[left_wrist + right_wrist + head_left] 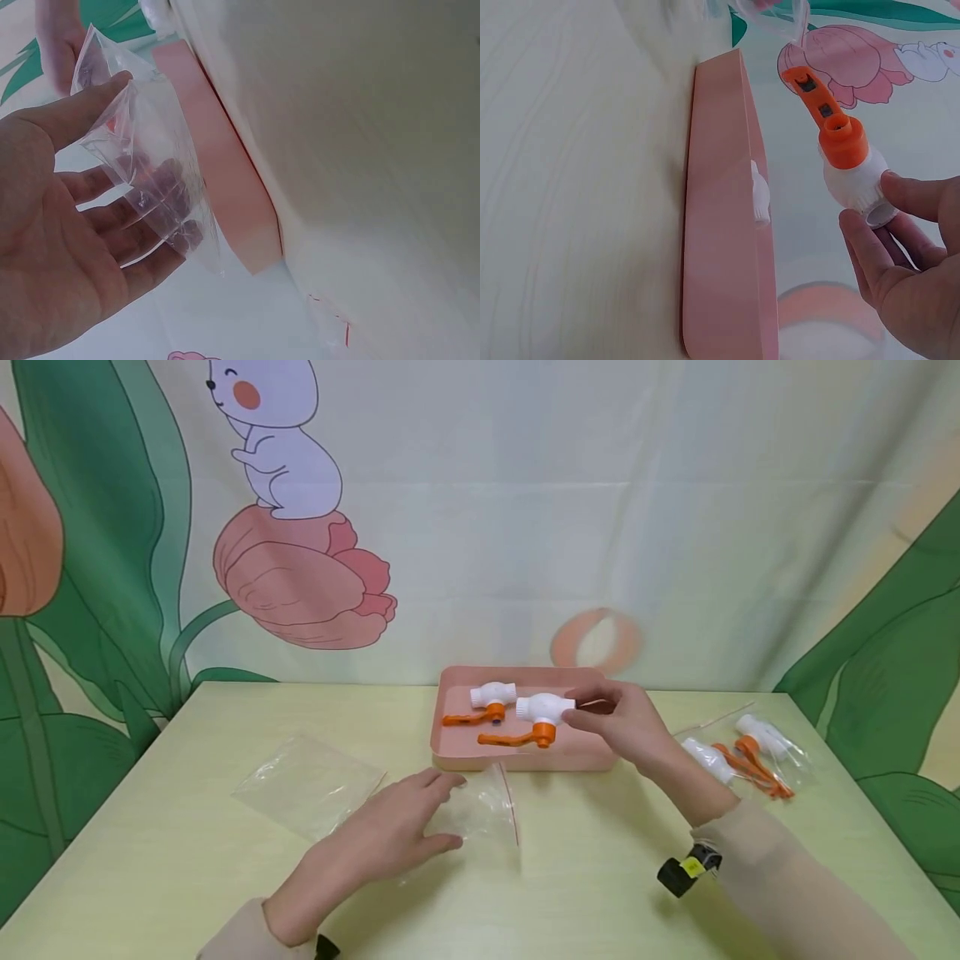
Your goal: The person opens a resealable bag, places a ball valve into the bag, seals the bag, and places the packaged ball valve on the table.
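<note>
My right hand (626, 727) pinches one end of a white valve (546, 707) with an orange handle, held above the pink tray (525, 762). In the right wrist view, thumb and fingertips of the hand (915, 270) grip the valve's white body (853, 182), its orange handle pointing away. A clear zip bag (480, 806) with a red seal line is in my left hand (382, 831), in front of the tray. The left wrist view shows this bag (154, 139) between the thumb and the spread fingers of the hand (60, 255); nothing is visible inside it.
Another white valve (492, 695) with an orange handle lies in the tray. On the table's right side, a clear bag holds two similar valves (705, 758). A flat clear bag (303, 785) lies on the left. A printed curtain (487, 527) hangs behind the table.
</note>
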The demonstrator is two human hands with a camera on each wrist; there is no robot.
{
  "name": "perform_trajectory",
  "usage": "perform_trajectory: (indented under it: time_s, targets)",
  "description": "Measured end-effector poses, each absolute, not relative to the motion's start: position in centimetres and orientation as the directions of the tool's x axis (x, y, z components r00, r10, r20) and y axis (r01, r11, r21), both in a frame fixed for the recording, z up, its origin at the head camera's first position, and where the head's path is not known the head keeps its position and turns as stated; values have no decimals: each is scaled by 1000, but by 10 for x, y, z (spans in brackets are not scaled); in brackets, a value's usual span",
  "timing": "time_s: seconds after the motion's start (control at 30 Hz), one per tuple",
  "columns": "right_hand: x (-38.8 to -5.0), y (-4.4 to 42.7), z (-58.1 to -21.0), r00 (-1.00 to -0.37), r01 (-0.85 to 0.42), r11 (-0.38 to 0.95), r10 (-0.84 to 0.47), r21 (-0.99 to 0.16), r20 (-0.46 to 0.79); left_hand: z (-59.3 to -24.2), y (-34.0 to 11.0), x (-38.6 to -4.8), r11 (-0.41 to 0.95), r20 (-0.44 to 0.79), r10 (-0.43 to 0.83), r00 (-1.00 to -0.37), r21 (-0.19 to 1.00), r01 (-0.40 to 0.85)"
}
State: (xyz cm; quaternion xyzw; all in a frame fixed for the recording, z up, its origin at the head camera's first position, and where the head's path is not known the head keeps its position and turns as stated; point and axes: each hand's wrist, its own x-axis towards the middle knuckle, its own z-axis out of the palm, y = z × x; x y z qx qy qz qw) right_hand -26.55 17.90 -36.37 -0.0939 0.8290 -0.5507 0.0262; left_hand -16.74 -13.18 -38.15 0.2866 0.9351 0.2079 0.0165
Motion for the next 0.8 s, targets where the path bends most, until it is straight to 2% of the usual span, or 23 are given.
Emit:
perform_trajectory:
  time_s: [0.27, 0.53, 0.8]
  targets:
    - [-253, 193, -361, -977, -151, 365, -197, -919, 82, -382, -138, -173, 754, 84, 521, -849, 421, 504]
    - [-243, 203, -359, -978, -119, 362, -205, -925, 46, -380, -141, -178, 757, 70, 494, -867, 455, 468]
    - [-237, 206, -361, -968, -113, 349, -250, -930, 23, -379, -141, -179, 747, 90, 504, -859, 453, 486]
